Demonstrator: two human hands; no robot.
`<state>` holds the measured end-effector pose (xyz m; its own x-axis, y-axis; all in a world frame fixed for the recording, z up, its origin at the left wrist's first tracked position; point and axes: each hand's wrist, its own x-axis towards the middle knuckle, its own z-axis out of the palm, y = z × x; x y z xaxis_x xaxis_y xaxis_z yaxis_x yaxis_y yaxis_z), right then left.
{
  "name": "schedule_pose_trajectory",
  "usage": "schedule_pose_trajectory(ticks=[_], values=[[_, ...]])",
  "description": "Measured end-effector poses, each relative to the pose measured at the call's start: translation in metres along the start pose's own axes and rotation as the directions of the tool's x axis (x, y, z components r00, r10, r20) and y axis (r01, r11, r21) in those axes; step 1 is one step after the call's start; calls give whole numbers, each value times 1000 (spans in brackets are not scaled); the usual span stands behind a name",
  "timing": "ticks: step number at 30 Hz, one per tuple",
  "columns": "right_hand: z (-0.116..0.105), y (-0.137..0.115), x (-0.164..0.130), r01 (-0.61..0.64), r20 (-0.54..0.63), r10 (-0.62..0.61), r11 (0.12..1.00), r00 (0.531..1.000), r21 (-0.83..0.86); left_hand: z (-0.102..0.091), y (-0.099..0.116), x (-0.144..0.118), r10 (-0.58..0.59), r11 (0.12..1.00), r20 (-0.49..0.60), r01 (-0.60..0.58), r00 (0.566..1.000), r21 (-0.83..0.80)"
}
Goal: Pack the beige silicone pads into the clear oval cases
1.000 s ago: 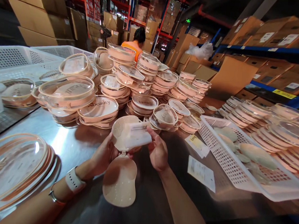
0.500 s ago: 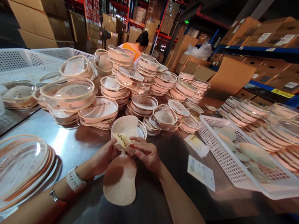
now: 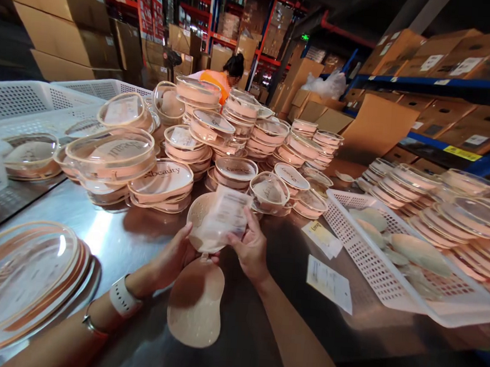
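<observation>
Above a steel worktop [image 3: 111,235], the left hand [image 3: 173,257] closes its grip on the upper cup of a beige hinged pad pair [image 3: 197,292]; the lower cup hangs toward the worktop. The right hand [image 3: 251,248] pinches a clear film sheet [image 3: 226,216] against the upper cup. Beyond stand stacked clear-lidded cases [image 3: 165,181], and right, a white basket [image 3: 350,235].

Both forearms reach forward and converge at the middle. The left hand [image 3: 171,256] curls inward, thumb raised (a watch and bangle on its wrist). The right hand [image 3: 251,248] faces it, fingers [image 3: 242,217] bent upward in a pinch.
</observation>
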<state>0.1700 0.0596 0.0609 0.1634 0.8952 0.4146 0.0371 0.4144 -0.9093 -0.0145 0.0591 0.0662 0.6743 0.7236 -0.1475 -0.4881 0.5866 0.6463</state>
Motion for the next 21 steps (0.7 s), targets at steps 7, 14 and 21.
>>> schedule_pose_trajectory(ticks=[7, 14, 21], values=[[-8, 13, -10, 445, 390, -251, 694, 886, -566, 0, -11, 2, 156, 966, -187, -110, 970, 234], [-15, 10, -8, 859, 638, -581, 273, 506, -432, -6, 25, 0, 100, 995, -302, -88, 948, 52], [9, 19, -22, 307, 144, -273, 886, 951, -347, -6, 13, 3, 208, 975, -253, -180, 945, 128]])
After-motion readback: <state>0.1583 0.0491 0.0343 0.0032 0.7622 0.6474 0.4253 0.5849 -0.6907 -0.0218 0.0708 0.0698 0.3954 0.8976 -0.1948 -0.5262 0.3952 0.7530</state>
